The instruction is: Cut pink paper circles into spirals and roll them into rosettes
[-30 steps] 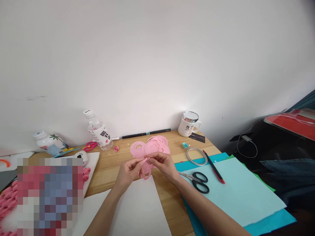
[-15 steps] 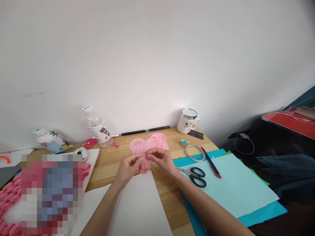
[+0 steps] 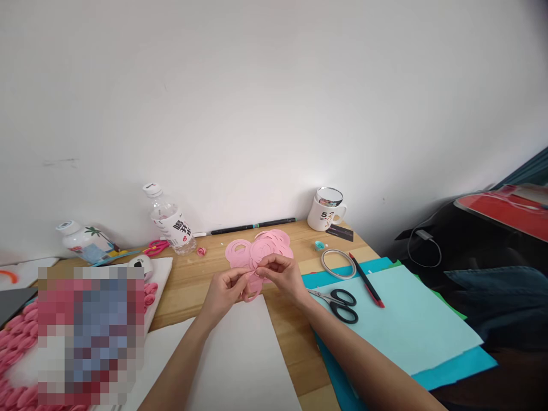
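My left hand (image 3: 226,288) and my right hand (image 3: 280,277) meet over the middle of the table, thumbs and fingertips pinched together on a thin pink paper strip (image 3: 253,292). A curved loop of it hangs below the fingers; the part between the fingertips is mostly hidden. Just behind the hands lies a loose pile of pink paper spirals and rings (image 3: 274,246), overlapping one another. White paper (image 3: 240,354) is spread beneath my forearms.
To the right, black-handled scissors (image 3: 342,305), a red-and-black pen (image 3: 367,281) and a tape roll (image 3: 323,265) lie on or by light blue sheets (image 3: 411,319). A white mug (image 3: 323,214) and a plastic bottle (image 3: 173,225) stand by the wall. A pink-petalled piece (image 3: 21,337) lies left, partly pixelated.
Both hands stay nearly in place, still pinching the pink paper. The right fingertips have shifted very slightly, and the whole view has moved a little.
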Demonstrator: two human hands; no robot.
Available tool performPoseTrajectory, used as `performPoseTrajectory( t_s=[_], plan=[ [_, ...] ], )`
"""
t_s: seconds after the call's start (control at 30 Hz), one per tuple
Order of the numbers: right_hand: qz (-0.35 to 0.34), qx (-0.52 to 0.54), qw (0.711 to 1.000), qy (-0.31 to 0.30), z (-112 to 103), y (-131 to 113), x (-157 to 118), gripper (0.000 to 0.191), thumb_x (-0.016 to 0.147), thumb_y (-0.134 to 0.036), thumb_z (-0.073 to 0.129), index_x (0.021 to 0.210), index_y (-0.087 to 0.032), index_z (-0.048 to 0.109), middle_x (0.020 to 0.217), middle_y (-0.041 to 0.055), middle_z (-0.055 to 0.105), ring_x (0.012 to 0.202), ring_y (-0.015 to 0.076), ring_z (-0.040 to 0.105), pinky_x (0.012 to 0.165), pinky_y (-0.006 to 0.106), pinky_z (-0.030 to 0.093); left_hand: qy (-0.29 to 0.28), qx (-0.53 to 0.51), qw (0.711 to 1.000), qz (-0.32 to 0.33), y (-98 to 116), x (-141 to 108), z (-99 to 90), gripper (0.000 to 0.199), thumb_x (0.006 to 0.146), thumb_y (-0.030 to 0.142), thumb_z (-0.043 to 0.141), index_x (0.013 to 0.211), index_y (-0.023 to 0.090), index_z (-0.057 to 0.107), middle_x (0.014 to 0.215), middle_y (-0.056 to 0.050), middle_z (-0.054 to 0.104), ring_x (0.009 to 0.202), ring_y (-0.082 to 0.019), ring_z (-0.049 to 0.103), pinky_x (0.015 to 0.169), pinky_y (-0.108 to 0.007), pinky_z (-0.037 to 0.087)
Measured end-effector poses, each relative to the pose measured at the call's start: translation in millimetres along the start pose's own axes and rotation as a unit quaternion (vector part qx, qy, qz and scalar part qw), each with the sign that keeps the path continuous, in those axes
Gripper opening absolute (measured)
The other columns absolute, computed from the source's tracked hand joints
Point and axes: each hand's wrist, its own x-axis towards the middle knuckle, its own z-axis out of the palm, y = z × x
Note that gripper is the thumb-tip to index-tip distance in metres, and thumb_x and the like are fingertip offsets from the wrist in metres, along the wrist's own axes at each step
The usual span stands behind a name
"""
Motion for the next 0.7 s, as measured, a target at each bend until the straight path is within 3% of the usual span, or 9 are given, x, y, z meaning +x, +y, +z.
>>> performPoseTrajectory(
  t_s=[0.2, 0.33, 0.53, 0.7],
  plan=[
    [-0.006, -0.032, 0.999, -0.025, -0.5, -3.9, -0.3, 0.020, 0.070, -0.031, 0.068, 0.085, -0.019, 0.069, 0.081, 0.0045, 0.069, 0.072, 0.0145, 0.062, 0.071, 0.030, 0.050, 0.026, 0.020, 0.999, 0.015, 2.9, 0.5, -1.6, 0.025, 0.072, 0.036, 0.058, 0.079, 0.014, 0.069, 0.049, 0.003, 0.053, 0.046, -0.009, 0.048, 0.047, -0.020, 0.042],
    [-0.014, -0.006, 1.000, -0.018, -0.4, -3.0, -0.3, 0.014, 0.067, -0.028, 0.070, 0.077, -0.018, 0.067, 0.071, 0.0017, 0.067, 0.064, 0.0123, 0.060, 0.064, 0.027, 0.050, 0.021, 0.020, 1.000, 0.012, 2.2, 0.0, -1.2, 0.029, 0.074, 0.036, 0.057, 0.089, 0.015, 0.069, 0.050, 0.004, 0.053, 0.045, -0.009, 0.048, 0.048, -0.021, 0.043],
    [-0.008, -0.001, 1.000, 0.000, 0.5, -1.4, -0.8, 0.015, 0.060, -0.025, 0.076, 0.066, -0.018, 0.064, 0.063, -0.0011, 0.063, 0.058, 0.0107, 0.057, 0.057, 0.024, 0.048, -0.008, 0.016, 1.000, 0.018, -2.0, 0.4, -1.5, 0.029, 0.076, 0.037, 0.056, 0.088, 0.014, 0.068, 0.050, 0.004, 0.053, 0.046, -0.008, 0.048, 0.052, -0.023, 0.046],
    [-0.016, -0.049, 0.999, -0.010, 0.5, -4.4, -1.4, 0.017, 0.066, -0.032, 0.071, 0.077, -0.020, 0.069, 0.075, 0.0026, 0.067, 0.067, 0.0140, 0.060, 0.066, 0.028, 0.051, -0.002, 0.011, 1.000, 0.021, 0.2, 0.1, -2.6, 0.030, 0.076, 0.037, 0.056, 0.090, 0.014, 0.068, 0.051, 0.003, 0.054, 0.046, -0.009, 0.049, 0.050, -0.023, 0.046]
  ],
)
